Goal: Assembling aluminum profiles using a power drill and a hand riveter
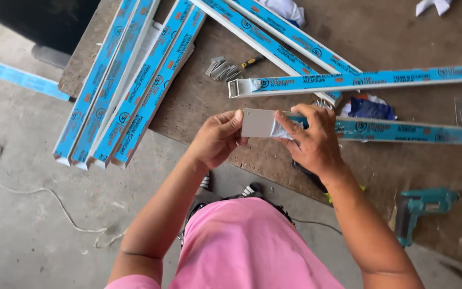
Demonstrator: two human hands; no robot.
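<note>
Both hands grip the long aluminium bar wrapped in blue protective film [402, 130] at frame centre, left hand [216, 140] pinching its bare grey end, right hand [311, 142] clenched around it, seemingly steadying it above the brown worktop [199, 96].
</note>
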